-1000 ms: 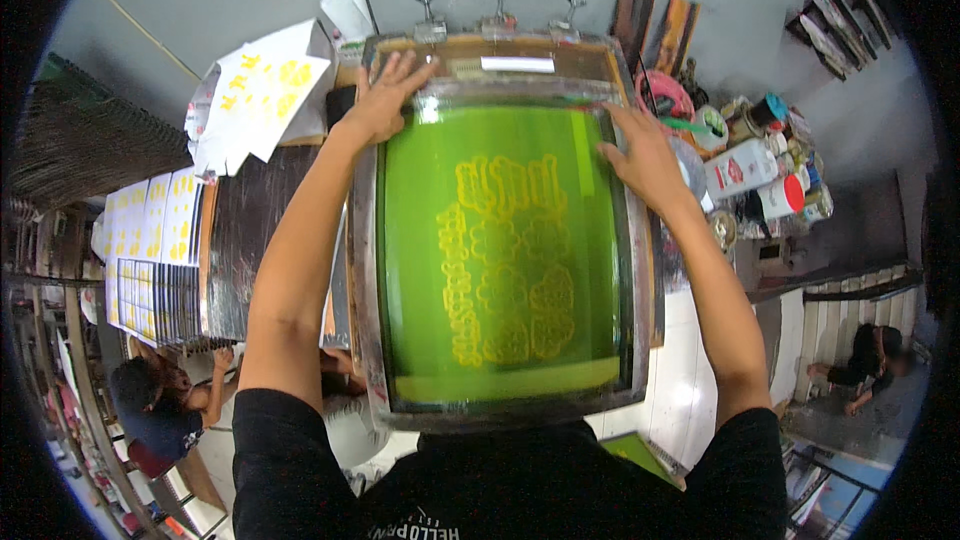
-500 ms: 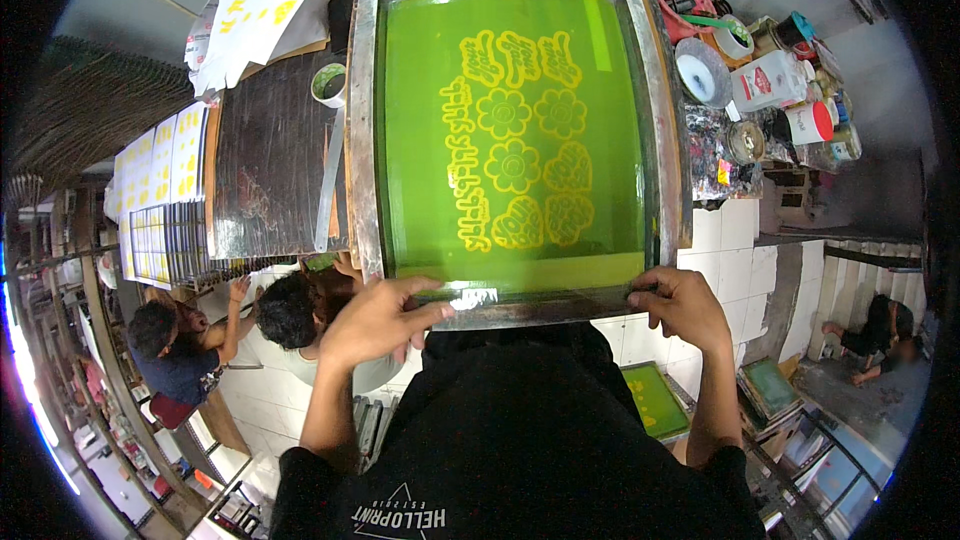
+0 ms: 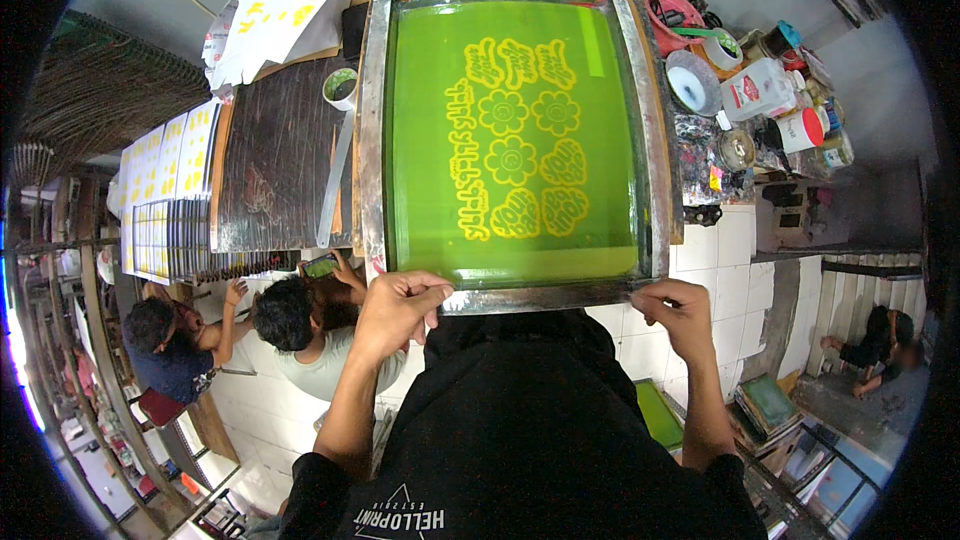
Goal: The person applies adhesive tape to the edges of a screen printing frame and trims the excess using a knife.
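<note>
A large screen printing frame [image 3: 655,160] lies in front of me, its metal sides around a green mesh [image 3: 430,60] with yellow outlines of flowers, hearts and lettering. My left hand [image 3: 398,312] is closed at the near left corner, thumb and fingers bunched against the near bar. At the near right corner my right hand [image 3: 682,312] pinches the frame's edge, its fingers curled in. The frame hides what lies beneath it.
Left, a dark wooden board [image 3: 275,165] bears a metal straightedge [image 3: 336,180] and a paint cup [image 3: 340,88]. Printed sheets [image 3: 165,165] lie beyond it. Bottles and tubs [image 3: 760,90] crowd the right bench. People [image 3: 285,315] sit lower left; another person [image 3: 880,345] crouches far right.
The whole view has shifted slightly. My left hand's fingers have drawn closer together at the frame's corner. My right hand stays at its corner. A phone now shows in a seated person's hands.
</note>
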A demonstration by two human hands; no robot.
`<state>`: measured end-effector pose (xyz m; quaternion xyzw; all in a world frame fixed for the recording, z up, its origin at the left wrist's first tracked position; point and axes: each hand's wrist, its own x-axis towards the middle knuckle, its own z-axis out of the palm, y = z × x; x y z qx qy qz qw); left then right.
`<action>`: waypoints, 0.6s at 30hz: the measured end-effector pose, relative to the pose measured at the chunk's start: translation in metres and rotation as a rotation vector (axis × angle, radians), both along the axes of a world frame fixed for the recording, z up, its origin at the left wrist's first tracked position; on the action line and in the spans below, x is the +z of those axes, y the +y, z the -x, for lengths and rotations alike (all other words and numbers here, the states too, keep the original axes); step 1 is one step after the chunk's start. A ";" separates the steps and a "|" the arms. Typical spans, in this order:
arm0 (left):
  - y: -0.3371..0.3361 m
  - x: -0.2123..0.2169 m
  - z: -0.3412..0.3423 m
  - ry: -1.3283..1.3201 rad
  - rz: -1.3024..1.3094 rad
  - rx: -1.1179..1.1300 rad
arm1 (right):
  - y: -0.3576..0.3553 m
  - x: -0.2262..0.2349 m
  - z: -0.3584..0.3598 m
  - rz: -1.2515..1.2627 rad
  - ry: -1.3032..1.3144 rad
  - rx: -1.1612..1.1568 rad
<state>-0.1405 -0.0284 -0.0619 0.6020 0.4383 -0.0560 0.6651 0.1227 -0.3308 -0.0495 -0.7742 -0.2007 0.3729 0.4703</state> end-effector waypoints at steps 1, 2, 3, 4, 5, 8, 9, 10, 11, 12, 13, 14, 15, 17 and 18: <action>0.000 -0.001 0.000 -0.009 0.001 0.005 | -0.001 0.011 0.001 -0.053 0.002 0.006; 0.000 -0.002 0.000 -0.010 0.011 0.019 | 0.006 0.032 0.004 -0.036 -0.229 0.118; -0.001 -0.001 0.001 -0.011 0.018 0.036 | 0.012 0.051 0.010 -0.079 -0.315 0.203; -0.001 0.000 0.002 -0.011 0.024 0.055 | 0.018 0.068 0.015 -0.122 -0.400 0.289; 0.000 -0.001 0.002 -0.041 0.043 0.078 | 0.019 0.081 0.019 -0.158 -0.491 0.361; 0.004 0.002 0.007 -0.131 0.087 0.140 | 0.018 0.104 0.021 -0.227 -0.475 0.233; 0.007 0.000 0.008 -0.175 0.100 0.137 | 0.017 0.099 0.015 -0.190 -0.593 0.226; 0.008 -0.001 0.010 -0.215 0.104 0.140 | 0.021 0.087 0.011 -0.088 -0.432 0.134; 0.007 0.000 0.010 -0.212 0.086 0.146 | 0.027 0.072 0.008 0.012 -0.269 0.043; 0.007 0.001 0.010 -0.213 0.081 0.152 | 0.029 0.054 0.000 0.124 -0.021 0.033; 0.004 0.004 0.009 -0.213 0.066 0.160 | 0.029 0.036 -0.003 0.139 0.047 0.024; 0.002 0.009 0.006 -0.173 0.052 0.144 | 0.030 0.021 -0.006 0.158 0.116 0.015; -0.001 0.017 0.002 -0.130 0.037 0.129 | 0.031 0.010 -0.007 0.175 0.188 0.007; -0.006 0.020 0.000 -0.102 -0.007 0.116 | 0.032 0.000 -0.004 0.185 0.138 -0.010; -0.008 0.018 0.001 -0.115 -0.035 0.118 | 0.033 -0.002 -0.002 0.190 0.114 -0.019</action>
